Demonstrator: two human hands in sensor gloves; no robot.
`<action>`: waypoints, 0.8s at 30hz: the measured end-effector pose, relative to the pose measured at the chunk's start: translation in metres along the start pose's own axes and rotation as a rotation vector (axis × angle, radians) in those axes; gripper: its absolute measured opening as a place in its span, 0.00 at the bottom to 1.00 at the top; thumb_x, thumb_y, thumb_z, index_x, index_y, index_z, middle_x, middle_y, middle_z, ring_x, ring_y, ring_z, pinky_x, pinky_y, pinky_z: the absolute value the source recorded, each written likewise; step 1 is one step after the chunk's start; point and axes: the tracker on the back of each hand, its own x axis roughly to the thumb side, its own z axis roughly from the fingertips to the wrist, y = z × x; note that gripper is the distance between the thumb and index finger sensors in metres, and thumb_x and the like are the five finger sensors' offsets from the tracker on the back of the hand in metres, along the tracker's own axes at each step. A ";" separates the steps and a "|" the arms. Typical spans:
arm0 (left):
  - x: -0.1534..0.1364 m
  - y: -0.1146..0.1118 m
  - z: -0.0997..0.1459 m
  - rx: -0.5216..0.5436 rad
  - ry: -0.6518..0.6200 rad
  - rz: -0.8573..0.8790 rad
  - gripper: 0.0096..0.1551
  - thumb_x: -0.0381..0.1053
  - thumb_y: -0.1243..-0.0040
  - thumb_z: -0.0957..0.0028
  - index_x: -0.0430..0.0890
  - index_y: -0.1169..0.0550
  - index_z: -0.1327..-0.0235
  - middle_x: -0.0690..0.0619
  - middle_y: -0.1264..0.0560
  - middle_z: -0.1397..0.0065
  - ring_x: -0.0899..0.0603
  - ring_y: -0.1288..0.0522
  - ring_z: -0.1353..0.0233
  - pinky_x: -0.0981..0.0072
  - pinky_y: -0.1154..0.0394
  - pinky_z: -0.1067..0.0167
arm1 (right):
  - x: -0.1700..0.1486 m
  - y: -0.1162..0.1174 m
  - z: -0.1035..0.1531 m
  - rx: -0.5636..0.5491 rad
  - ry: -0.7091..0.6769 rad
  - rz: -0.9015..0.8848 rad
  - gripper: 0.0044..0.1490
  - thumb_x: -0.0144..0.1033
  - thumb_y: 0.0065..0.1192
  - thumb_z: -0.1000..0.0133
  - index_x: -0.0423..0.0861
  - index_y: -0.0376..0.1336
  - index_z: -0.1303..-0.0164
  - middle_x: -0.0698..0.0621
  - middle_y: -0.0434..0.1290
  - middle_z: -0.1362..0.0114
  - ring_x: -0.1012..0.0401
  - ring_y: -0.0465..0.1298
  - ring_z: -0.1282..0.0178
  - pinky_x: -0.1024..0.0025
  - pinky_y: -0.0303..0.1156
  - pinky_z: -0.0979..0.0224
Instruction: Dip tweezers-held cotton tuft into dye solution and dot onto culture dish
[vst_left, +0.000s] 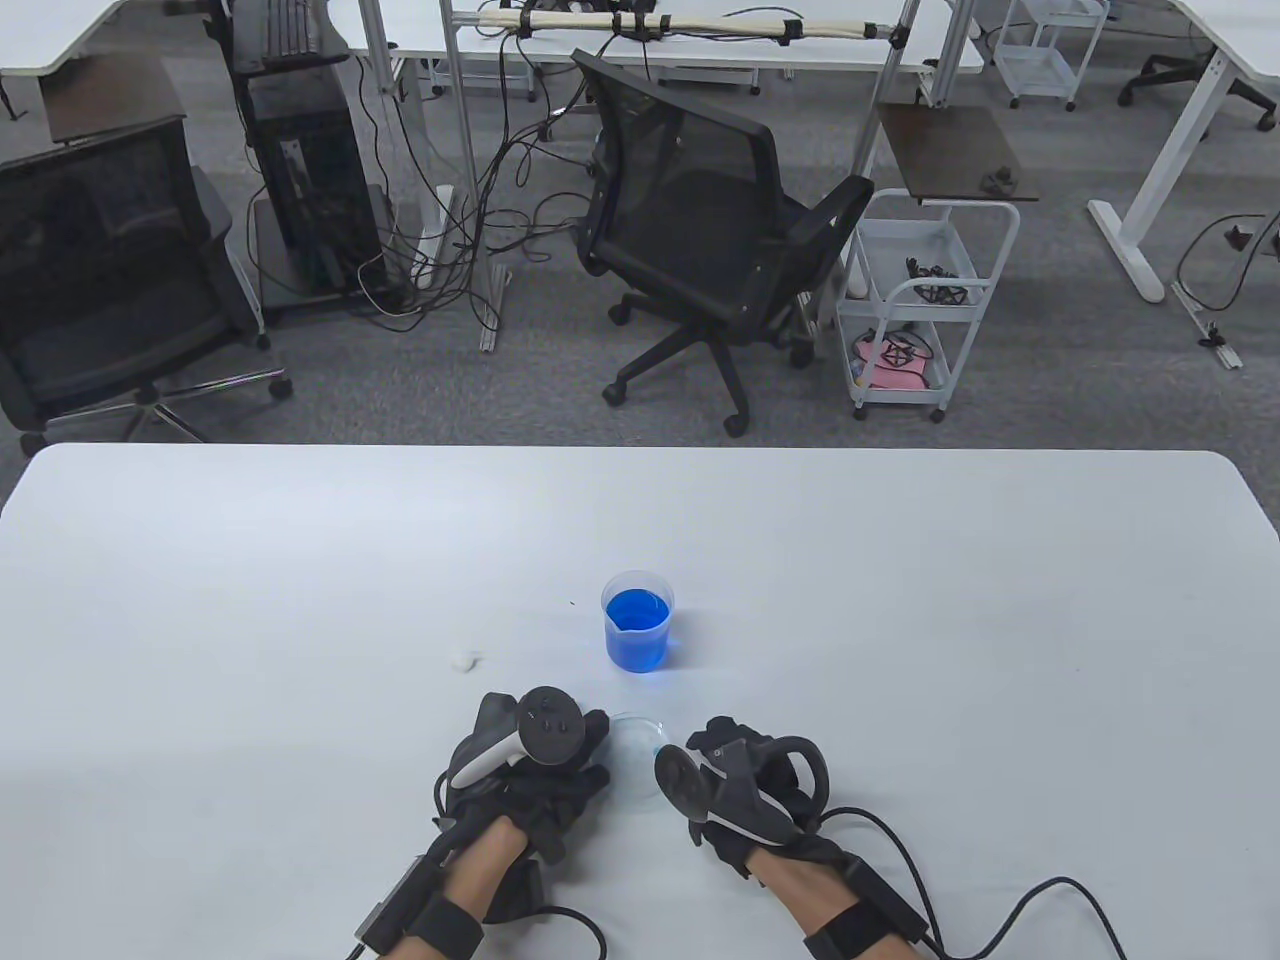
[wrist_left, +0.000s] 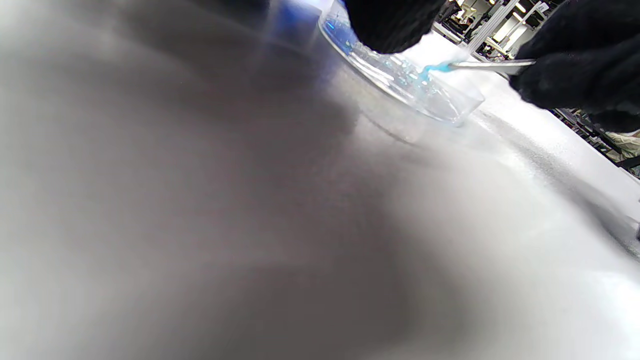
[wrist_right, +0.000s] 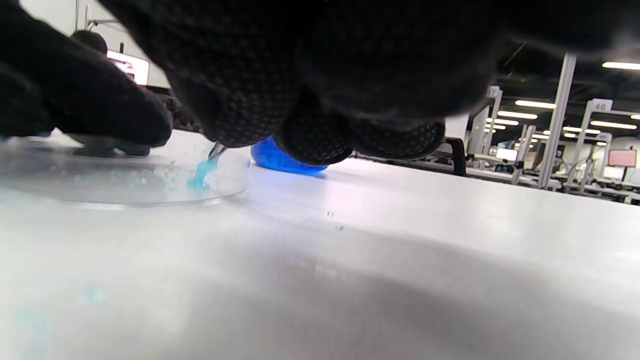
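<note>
A clear culture dish (vst_left: 636, 748) lies on the white table (vst_left: 300, 600) between my hands. My left hand (vst_left: 540, 760) holds its left rim with the fingertips (wrist_left: 390, 25). My right hand (vst_left: 740, 790) pinches metal tweezers (wrist_left: 492, 65), which grip a blue-soaked cotton tuft (wrist_left: 432, 67). The tuft (wrist_right: 200, 175) touches the dish floor (wrist_right: 120, 187), where pale blue marks show. A beaker of blue dye (vst_left: 638, 630) stands just behind the dish and also shows in the right wrist view (wrist_right: 280, 159).
A small white cotton tuft (vst_left: 463, 660) lies on the table left of the beaker. Glove cables (vst_left: 1040, 900) trail off the near edge. Office chairs and a cart stand beyond the far edge.
</note>
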 end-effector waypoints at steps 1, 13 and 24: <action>0.000 0.000 0.000 0.000 0.000 0.000 0.38 0.52 0.49 0.33 0.48 0.50 0.16 0.32 0.60 0.12 0.23 0.62 0.19 0.20 0.62 0.32 | -0.002 -0.004 0.001 -0.011 0.005 -0.012 0.25 0.38 0.77 0.66 0.33 0.85 0.72 0.35 0.85 0.57 0.61 0.82 0.77 0.69 0.82 0.78; 0.000 0.001 0.000 0.001 0.006 0.003 0.38 0.52 0.49 0.33 0.48 0.50 0.16 0.32 0.60 0.12 0.23 0.62 0.19 0.20 0.62 0.32 | 0.000 -0.015 0.009 -0.030 -0.003 -0.041 0.25 0.38 0.77 0.66 0.33 0.85 0.72 0.35 0.85 0.57 0.61 0.82 0.77 0.69 0.82 0.78; -0.001 0.001 0.000 0.002 0.008 0.000 0.38 0.52 0.50 0.33 0.48 0.51 0.16 0.32 0.60 0.12 0.23 0.62 0.19 0.20 0.62 0.32 | 0.006 -0.001 0.009 0.014 -0.028 -0.008 0.25 0.38 0.77 0.66 0.33 0.85 0.72 0.35 0.85 0.57 0.62 0.82 0.77 0.69 0.82 0.78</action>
